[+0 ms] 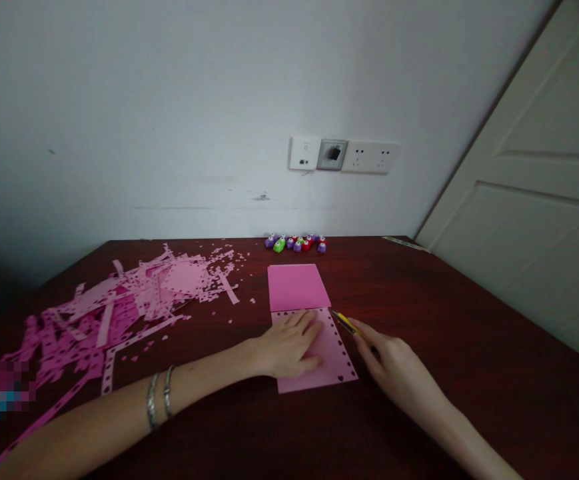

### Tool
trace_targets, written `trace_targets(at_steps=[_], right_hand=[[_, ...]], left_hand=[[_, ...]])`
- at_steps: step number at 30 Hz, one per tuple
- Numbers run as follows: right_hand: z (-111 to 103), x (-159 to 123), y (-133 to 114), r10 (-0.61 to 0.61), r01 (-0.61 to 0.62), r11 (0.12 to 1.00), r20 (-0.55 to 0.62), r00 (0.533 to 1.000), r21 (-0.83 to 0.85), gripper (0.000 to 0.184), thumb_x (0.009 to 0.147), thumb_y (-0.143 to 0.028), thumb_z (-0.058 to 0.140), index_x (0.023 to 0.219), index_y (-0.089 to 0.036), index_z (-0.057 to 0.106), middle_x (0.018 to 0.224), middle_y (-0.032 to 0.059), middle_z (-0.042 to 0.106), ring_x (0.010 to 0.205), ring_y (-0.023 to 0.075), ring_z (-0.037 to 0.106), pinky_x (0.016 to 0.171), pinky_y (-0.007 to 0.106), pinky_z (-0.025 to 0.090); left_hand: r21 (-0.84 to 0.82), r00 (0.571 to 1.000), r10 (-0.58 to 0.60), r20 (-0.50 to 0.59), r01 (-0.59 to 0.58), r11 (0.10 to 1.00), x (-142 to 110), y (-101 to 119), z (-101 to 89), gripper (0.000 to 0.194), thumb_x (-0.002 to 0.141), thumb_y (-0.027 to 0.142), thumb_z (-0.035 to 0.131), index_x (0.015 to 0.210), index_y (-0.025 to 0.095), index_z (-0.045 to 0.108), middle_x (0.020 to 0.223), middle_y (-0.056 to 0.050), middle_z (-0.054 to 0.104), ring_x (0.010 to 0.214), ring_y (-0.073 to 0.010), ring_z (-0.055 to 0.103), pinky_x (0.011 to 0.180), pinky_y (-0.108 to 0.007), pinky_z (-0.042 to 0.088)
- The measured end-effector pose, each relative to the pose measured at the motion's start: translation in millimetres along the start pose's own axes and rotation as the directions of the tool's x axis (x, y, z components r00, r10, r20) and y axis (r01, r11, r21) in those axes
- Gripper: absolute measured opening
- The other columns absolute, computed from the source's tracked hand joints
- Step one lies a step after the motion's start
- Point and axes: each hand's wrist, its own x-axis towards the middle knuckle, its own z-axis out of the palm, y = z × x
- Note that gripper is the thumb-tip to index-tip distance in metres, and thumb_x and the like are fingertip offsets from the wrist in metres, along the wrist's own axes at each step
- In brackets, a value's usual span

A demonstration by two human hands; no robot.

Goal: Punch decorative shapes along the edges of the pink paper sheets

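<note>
Fingers spread, my left hand (pixel 294 343) lies flat on a light pink sheet (pixel 294 383) with small heart-shaped holes along its top and right edges. My right hand (pixel 389 360) is closed around a slim yellow and black utility knife (pixel 348 323). The knife's tip is close to the sheet's upper right corner. Directly behind this sheet lies a darker pink sheet (pixel 298 287), its near edge meeting the light one. My fingers hide part of the light sheet, and my right hand covers the rear of the knife.
Pink paper strips and offcuts (pixel 134 290) are heaped on the left of the dark wooden table (pixel 449 320), with tiny punched pieces around them. Several small coloured punches (pixel 298 245) stand by the wall beneath sockets (pixel 369 157). A white panelled door (pixel 539 200) is at right.
</note>
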Motion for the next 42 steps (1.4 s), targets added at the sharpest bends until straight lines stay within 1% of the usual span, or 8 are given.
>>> trace_targets(at_steps=[4,7,11,18,31,34,38,42], right_hand=[[3,4,-7,0.019,-0.016,0.983,0.016,1.0,-0.183,0.037,0.086,-0.029,0.038,0.12,-0.028,0.053,0.082,0.0063,0.071,0.07,0.026,0.067,0.059,0.035,0.051],[3,6,-13,0.026,-0.016,0.955,0.032,0.999,-0.296,0.037,0.087,-0.027,0.037,0.121,-0.028,0.053,0.076,0.0047,0.071,0.065,0.0232,0.067,0.055,0.03,0.05],[1,5,-20,0.031,-0.01,0.933,0.052,0.998,-0.361,0.039,0.088,-0.023,0.036,0.123,-0.027,0.05,0.074,0.003,0.07,0.064,0.0201,0.067,0.055,0.027,0.049],[0,6,-29,0.057,-0.014,0.881,0.076,0.995,-0.473,0.039,0.086,-0.021,0.039,0.124,-0.025,0.05,0.07,0.004,0.07,0.06,0.0207,0.067,0.05,0.026,0.049],[-6,14,-44,0.118,-0.012,0.831,0.154,0.981,-0.556,0.04,0.088,-0.022,0.037,0.126,-0.021,0.048,0.068,0.007,0.068,0.062,0.023,0.066,0.053,0.031,0.05],[-6,14,-43,0.093,0.012,0.822,0.156,0.983,-0.569,0.039,0.088,-0.02,0.038,0.126,-0.02,0.048,0.067,0.0073,0.067,0.061,0.0222,0.066,0.051,0.029,0.049],[-6,14,-44,0.089,0.022,0.812,0.16,0.983,-0.583,0.038,0.088,-0.018,0.038,0.123,-0.019,0.051,0.066,0.0075,0.067,0.06,0.022,0.066,0.049,0.028,0.048],[-7,15,-47,0.105,0.01,0.806,0.159,0.982,-0.592,0.036,0.088,-0.018,0.037,0.12,-0.019,0.054,0.067,0.0078,0.067,0.06,0.0225,0.066,0.049,0.028,0.047]], left_hand=[[-0.032,1.0,-0.013,0.027,0.014,0.999,2,-4,0.1,0.07,0.085,0.057,0.028,0.137,0.011,0.02,0.144,-0.02,0.018,0.132,-0.0332,0.015,0.103,-0.046,0.02],[-0.042,0.997,-0.013,0.076,0.016,0.999,4,-5,-1.8,0.073,0.084,0.059,0.03,0.138,0.012,0.016,0.145,-0.018,0.015,0.132,-0.0334,0.014,0.103,-0.046,0.019],[-0.058,0.992,-0.008,0.129,0.015,0.998,6,-6,-6.5,0.079,0.082,0.062,0.029,0.14,0.012,0.01,0.146,-0.016,0.011,0.133,-0.0321,0.011,0.105,-0.045,0.016],[-0.071,0.989,-0.019,0.149,0.03,0.997,7,-5,-12.6,0.086,0.079,0.066,0.027,0.14,0.008,0.008,0.146,-0.017,0.012,0.132,-0.0334,0.012,0.105,-0.045,0.016],[-0.064,0.963,-0.044,0.264,0.063,0.996,26,-6,-31.3,0.097,0.066,0.069,0.044,0.138,0.012,0.014,0.14,-0.016,0.026,0.124,-0.0342,0.025,0.098,-0.043,0.026],[-0.041,0.966,-0.035,0.255,0.047,0.998,30,-4,-34.1,0.094,0.066,0.069,0.044,0.137,0.013,0.02,0.135,-0.016,0.032,0.119,-0.033,0.031,0.097,-0.042,0.027],[0.014,0.972,-0.006,0.233,0.003,1.0,33,-1,-35.6,0.09,0.067,0.069,0.044,0.132,0.007,0.03,0.128,-0.018,0.04,0.113,-0.0316,0.037,0.096,-0.039,0.028],[0.045,0.975,0.002,0.221,-0.013,0.999,33,0,-36.3,0.09,0.068,0.069,0.044,0.13,0.005,0.032,0.126,-0.019,0.041,0.111,-0.0308,0.038,0.095,-0.037,0.029]])
